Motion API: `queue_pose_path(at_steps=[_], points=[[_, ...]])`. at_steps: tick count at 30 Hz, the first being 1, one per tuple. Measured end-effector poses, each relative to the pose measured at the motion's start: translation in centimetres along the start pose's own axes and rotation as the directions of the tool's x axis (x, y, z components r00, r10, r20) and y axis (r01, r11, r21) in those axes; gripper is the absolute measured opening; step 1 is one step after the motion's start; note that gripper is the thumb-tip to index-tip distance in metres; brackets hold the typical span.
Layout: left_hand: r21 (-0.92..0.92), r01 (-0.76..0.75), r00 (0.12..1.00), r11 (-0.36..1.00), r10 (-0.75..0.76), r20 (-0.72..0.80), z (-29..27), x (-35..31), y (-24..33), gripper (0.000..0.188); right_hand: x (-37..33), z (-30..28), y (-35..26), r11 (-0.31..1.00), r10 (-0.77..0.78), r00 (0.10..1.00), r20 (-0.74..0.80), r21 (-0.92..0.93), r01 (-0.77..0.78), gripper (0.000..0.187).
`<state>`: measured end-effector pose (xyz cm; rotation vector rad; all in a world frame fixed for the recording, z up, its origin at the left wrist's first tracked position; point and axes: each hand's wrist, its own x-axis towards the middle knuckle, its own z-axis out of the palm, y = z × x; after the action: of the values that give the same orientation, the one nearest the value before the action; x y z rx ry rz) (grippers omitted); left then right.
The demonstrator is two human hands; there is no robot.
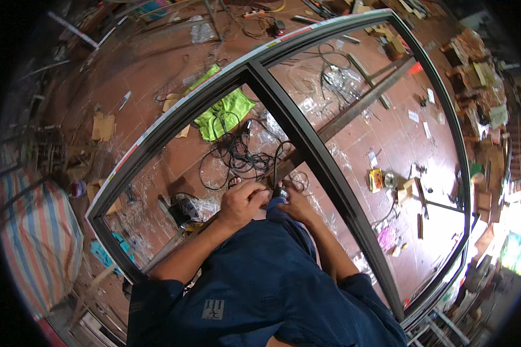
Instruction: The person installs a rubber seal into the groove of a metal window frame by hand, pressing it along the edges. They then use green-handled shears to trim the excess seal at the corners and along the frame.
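Observation:
My left hand (243, 202) and my right hand (295, 203) meet over a small dark object (279, 191) held close to my blue shirt. Both hands close their fingers around it, and most of it is hidden, so I cannot tell what it is. A black cable (275, 165) runs up from it to a tangle of black cords (237, 156) on the floor. Right behind my hands lies a large dark metal frame (307, 144) with a centre bar, resting on a long wooden beam (359, 107).
A lime-green cloth (226, 113) lies on the red tiled floor beyond the cords. A striped red, white and blue sack (37, 243) sits at left. Cardboard scraps (103, 126), wood offcuts (408, 191), coiled wire (338, 78) and small boxes litter the floor.

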<state>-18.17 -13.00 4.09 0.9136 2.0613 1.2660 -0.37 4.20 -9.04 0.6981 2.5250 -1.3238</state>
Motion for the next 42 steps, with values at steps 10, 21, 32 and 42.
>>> queue_pose_path(at_steps=[10, 21, 32, 42], points=[[-0.131, 0.385, 0.923, 0.913, -0.382, 0.049, 5.8, -6.5, -1.5, 0.043, 2.2, -7.6, -10.7, 0.857, -0.276, 0.798, 0.535, 0.513, -0.048, 0.042], [-0.546, 0.136, 0.890, 0.827, -0.344, -0.299, -0.6, 0.3, 11.4, 0.031, 3.5, -12.8, -12.2, 0.689, -0.642, 0.528, 0.555, 0.720, 0.080, 0.091], [-0.415, -0.125, 0.882, 0.901, -0.090, -0.462, -8.3, 9.6, 15.8, 0.077, 1.1, -15.1, -17.6, 0.656, -0.575, 0.647, 0.501, 0.755, -0.002, 0.040], [-0.392, 0.430, 0.902, 0.813, -0.367, 0.228, 0.8, -3.7, 5.3, 0.022, 13.0, -27.8, -23.8, 0.053, -0.576, 0.804, -0.144, 0.976, 0.213, 0.039]])
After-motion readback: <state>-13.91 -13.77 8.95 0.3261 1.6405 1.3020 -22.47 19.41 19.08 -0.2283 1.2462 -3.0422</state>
